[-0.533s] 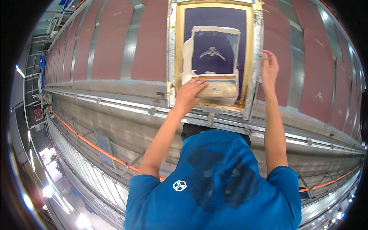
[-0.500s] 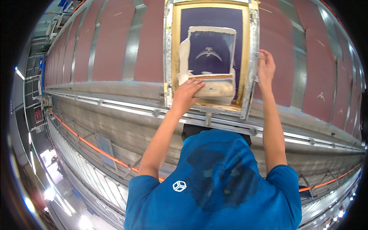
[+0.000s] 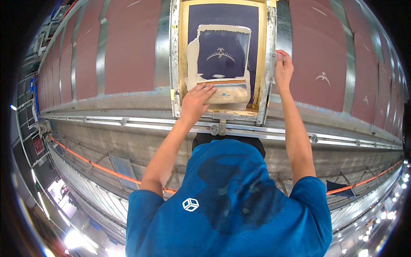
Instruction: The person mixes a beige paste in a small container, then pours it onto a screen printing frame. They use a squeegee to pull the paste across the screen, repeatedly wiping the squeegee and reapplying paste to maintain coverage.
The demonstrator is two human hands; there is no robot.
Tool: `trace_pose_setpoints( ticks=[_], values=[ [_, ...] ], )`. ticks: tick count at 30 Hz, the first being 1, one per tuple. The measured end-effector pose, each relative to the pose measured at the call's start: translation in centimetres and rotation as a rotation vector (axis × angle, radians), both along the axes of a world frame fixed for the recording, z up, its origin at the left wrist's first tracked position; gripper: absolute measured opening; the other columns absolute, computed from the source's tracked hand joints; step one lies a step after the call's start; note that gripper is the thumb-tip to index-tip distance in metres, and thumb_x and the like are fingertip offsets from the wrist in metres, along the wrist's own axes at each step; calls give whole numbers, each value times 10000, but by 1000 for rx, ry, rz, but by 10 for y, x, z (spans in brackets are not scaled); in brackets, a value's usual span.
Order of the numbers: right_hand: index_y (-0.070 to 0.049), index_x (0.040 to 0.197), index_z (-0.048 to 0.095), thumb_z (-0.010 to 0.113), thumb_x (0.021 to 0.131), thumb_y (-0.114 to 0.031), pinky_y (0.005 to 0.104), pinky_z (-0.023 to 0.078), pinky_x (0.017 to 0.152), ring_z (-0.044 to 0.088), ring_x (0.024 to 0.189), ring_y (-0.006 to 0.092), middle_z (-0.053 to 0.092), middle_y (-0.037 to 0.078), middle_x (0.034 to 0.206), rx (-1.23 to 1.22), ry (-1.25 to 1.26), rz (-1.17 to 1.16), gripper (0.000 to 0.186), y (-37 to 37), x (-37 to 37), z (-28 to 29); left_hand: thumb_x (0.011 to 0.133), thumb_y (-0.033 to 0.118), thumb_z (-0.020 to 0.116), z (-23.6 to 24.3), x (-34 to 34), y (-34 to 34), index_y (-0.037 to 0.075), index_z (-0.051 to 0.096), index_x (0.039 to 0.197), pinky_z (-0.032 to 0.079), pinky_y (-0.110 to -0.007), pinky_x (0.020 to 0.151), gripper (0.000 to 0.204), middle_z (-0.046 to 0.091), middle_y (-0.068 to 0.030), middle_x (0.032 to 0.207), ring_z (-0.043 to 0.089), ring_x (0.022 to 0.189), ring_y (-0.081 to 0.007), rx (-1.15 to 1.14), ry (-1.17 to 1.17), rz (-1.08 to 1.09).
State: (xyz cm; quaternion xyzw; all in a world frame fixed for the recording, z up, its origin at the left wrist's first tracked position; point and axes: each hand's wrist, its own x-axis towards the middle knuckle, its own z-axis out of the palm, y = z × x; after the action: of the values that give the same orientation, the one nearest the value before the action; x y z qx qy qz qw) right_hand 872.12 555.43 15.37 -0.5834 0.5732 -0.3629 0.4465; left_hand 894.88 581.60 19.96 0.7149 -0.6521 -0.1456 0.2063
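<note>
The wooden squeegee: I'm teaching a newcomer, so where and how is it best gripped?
Probably by the broad wooden body of the wooden squeegee, coming from the person's side, fingers over the top: it lies crosswise, and pale paste borders its far edge. The left hand covers its left end; the middle and right are bare.

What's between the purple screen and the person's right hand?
In the head view, going from the purple screen to the right hand, first comes the yellow frame, then the silvery metal rail.
</note>
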Motion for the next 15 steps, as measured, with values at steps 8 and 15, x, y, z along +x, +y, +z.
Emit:
trace_pose_setpoints(
  ticks=[8,15],
  values=[
    [-120,1116,696,576,1018,-272,344,394,610,420,598,141,447,33,628,-3,175,-5,217,-3,8,-9,638,-24,737,3,9,31,158,659,1309,451,-429,1099,700,640,-37,1365,562,1305,-281,42,12,-93],
    [-133,1141,701,586,1011,-287,367,433,666,461,634,176,501,50,675,78,266,25,232,-5,2,-1,632,-23,733,-18,18,22,159,655,1311,430,-440,1121,707,634,-23,1374,546,1325,-262,18,-48,-160]
  ],
)
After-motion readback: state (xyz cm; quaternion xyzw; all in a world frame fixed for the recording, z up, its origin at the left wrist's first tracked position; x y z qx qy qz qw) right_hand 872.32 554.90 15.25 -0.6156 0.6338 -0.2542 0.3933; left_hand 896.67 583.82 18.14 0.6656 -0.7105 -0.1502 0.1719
